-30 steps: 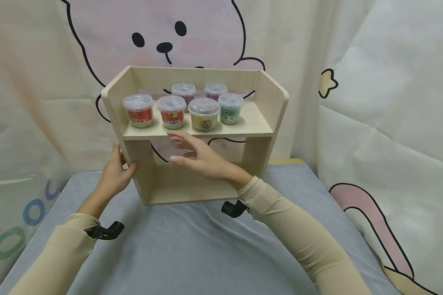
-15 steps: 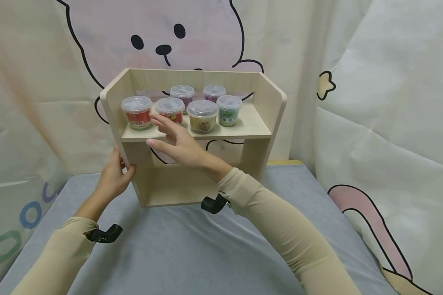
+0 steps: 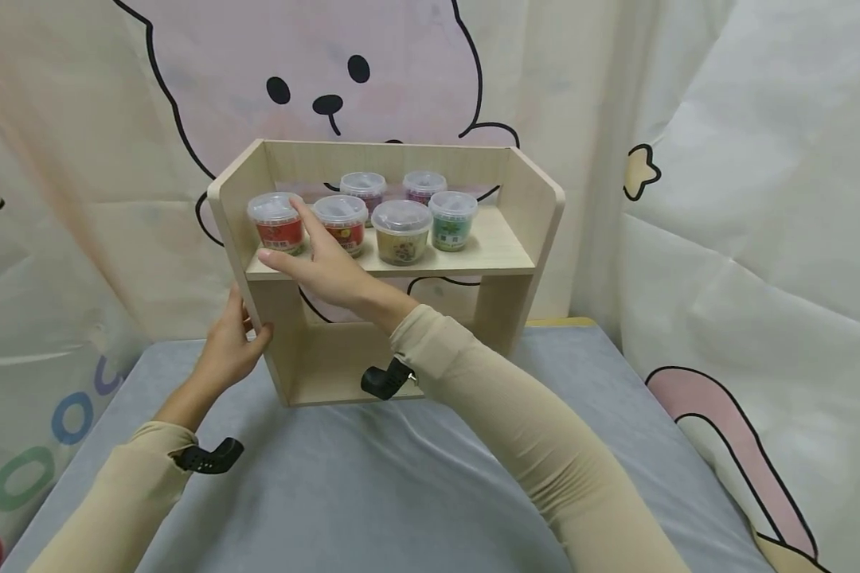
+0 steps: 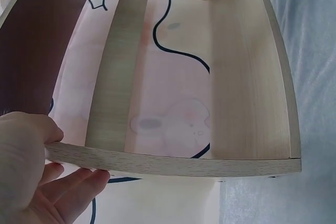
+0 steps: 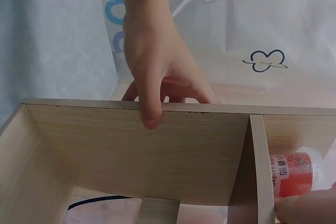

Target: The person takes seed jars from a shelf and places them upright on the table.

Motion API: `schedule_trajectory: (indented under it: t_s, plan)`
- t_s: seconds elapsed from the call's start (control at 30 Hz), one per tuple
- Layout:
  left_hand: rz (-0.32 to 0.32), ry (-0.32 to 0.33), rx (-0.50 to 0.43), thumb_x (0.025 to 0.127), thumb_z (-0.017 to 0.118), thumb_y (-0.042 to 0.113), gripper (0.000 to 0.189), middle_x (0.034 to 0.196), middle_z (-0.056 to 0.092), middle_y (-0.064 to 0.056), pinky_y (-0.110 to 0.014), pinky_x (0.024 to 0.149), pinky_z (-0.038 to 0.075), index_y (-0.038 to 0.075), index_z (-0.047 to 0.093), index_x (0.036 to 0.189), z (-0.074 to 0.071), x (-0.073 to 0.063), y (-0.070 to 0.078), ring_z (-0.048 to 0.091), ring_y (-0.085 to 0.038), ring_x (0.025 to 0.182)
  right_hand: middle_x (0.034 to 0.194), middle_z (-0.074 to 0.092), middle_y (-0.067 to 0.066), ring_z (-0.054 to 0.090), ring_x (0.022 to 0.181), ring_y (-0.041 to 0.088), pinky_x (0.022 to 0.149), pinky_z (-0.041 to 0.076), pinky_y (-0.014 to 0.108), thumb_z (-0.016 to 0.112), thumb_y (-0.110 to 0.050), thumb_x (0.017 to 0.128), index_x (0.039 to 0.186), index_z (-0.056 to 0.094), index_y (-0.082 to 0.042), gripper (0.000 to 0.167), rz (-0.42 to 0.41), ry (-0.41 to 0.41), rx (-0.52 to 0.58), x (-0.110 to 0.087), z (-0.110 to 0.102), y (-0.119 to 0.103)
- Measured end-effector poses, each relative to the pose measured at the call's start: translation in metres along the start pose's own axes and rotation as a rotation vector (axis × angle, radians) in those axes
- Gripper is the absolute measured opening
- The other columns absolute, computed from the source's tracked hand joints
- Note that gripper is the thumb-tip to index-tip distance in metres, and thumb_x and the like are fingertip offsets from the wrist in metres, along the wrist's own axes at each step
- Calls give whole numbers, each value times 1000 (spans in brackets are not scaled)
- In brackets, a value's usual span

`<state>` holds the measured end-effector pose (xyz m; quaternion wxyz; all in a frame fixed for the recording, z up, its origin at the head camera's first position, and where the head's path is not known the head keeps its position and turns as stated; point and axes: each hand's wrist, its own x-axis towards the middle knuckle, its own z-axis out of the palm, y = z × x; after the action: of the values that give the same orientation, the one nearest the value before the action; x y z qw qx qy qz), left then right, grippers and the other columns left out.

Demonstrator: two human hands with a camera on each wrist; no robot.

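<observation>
A two-tier pale wooden shelf (image 3: 498,235) stands on the table, holding several clear-lidded plastic cups on its upper board. My left hand (image 3: 228,350) grips the edge of its left side panel, thumb inside and fingers outside, as the left wrist view confirms. My right hand (image 3: 330,270) reaches over the upper board to the leftmost cup, a red-labelled one (image 3: 275,231). Its straight fingers lie at the cup's right side and the thumb is in front; contact is unclear. A second red-labelled cup (image 3: 340,219) sits just behind that hand, partly covered.
A yellow-labelled cup (image 3: 401,243) and a green-labelled cup (image 3: 451,223) stand to the right in the front row. Two purple-labelled cups (image 3: 364,187) are behind. Blue-grey cloth (image 3: 315,493) covers the table; a printed curtain (image 3: 573,95) hangs behind.
My right hand has moved left and slightly up, from in front of the upper board's edge to the leftmost cup. The left hand keeps its grip on the side panel.
</observation>
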<state>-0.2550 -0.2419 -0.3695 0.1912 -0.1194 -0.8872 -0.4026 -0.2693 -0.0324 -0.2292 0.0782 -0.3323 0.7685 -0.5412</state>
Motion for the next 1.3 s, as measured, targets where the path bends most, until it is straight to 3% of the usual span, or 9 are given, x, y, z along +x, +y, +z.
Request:
schedule_trajectory:
  t_s: [0.3,0.47,0.53,0.6,0.83,1.03,1.17,1.3]
  plan:
    - [10,-5,22,96,56,1,85,151,41,-32,-70,98,45,22,6,161,3,0,-1,46,-58,134,172,6,-5,12,159,16,128,19,46,64,-39,97,163,-7,-30,97,92,50,-21,18,6,-2]
    - [60,57,115,97,54,4,72,129,59,-38,-65,82,55,10,14,157,8,-3,-2,65,-55,108,172,3,-4,10,159,15,128,16,43,65,-38,96,163,-8,-29,99,92,69,-18,25,8,-1]
    - [78,89,144,97,54,4,66,117,64,-39,-61,72,54,5,19,153,10,-5,-2,68,-53,94,172,4,-4,10,159,15,128,16,43,66,-37,96,163,-7,-28,99,90,76,-15,26,9,0]
    - [78,105,141,97,54,4,63,112,65,-38,-60,70,53,4,22,151,11,-6,-1,68,-51,90,172,6,-4,12,159,15,128,16,43,66,-37,96,163,-5,-26,98,90,83,-17,26,10,2]
    - [54,98,120,98,50,5,62,121,62,-41,-65,80,54,4,20,153,12,-5,0,66,-55,103,172,6,-2,10,159,16,129,15,42,61,-35,100,164,-3,-22,91,79,71,43,23,11,7]
    - [47,76,124,99,48,6,65,124,59,-42,-66,82,53,5,15,155,13,-4,-1,65,-56,106,173,6,-1,9,159,16,129,13,40,51,-33,105,164,-2,-22,80,92,51,104,24,9,5]
    - [45,71,122,99,48,5,65,125,59,-42,-67,82,53,5,15,155,13,-5,-2,65,-57,106,171,16,0,20,157,17,128,21,41,57,-34,103,164,8,-23,79,121,62,93,25,8,4]
    - [41,63,115,99,48,5,65,125,59,-42,-67,82,53,5,15,155,12,-6,-3,64,-57,106,161,38,1,41,145,16,121,35,38,67,-36,97,160,28,-21,76,147,92,71,25,8,3]
